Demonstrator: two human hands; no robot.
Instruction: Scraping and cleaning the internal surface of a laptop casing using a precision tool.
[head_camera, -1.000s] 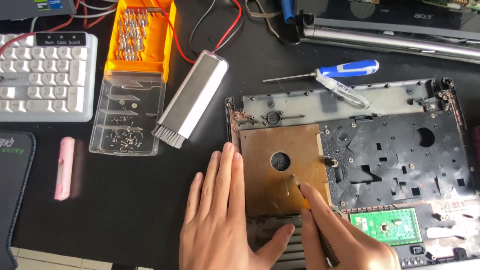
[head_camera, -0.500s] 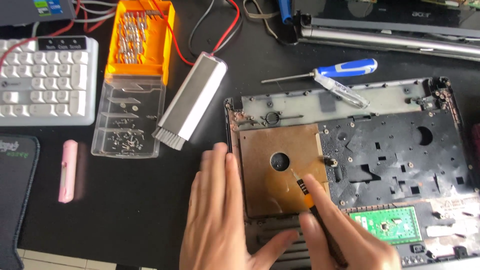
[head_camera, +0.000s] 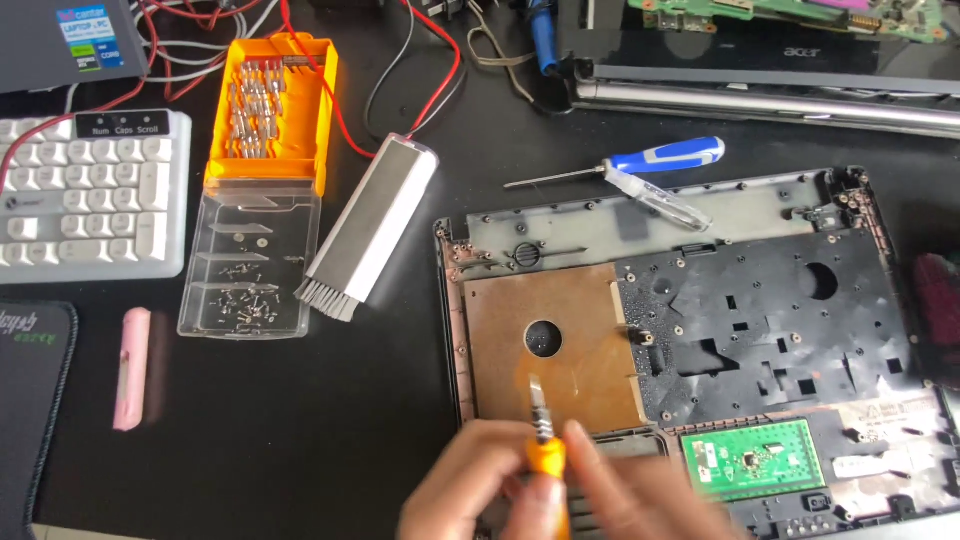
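In the head view, both hands sat at the six o'clock edge of the frame, blurred. The right hand (head_camera: 640, 500) had its fingers wrapped about the orange-handled screwdriver with a short metal tip (head_camera: 543, 440), which stood nearly upright, its tip pointing to twelve o'clock over the brown copper-coloured sheet (head_camera: 555, 340) with a round hole in it. The left hand (head_camera: 465, 485) lay just beside the handle at its nine o'clock, fingers curled in toward it; whether they pinched it I could not tell.

That sheet lay in the left half of the opened black plastic laptop shell (head_camera: 780, 330), which filled the three o'clock side. A small green circuit board (head_camera: 752, 458) sat in the shell at four o'clock from the tool.

At twelve o'clock from the shell lay a blue-and-clear-handled screwdriver (head_camera: 640, 175). At ten o'clock lay a silver-handled brush (head_camera: 372, 228), an orange bit case (head_camera: 272, 110) and its clear lid holding small screws (head_camera: 245, 270). A white keyboard (head_camera: 90, 195) and a pink stick-shaped object (head_camera: 131, 368) lay at nine o'clock.
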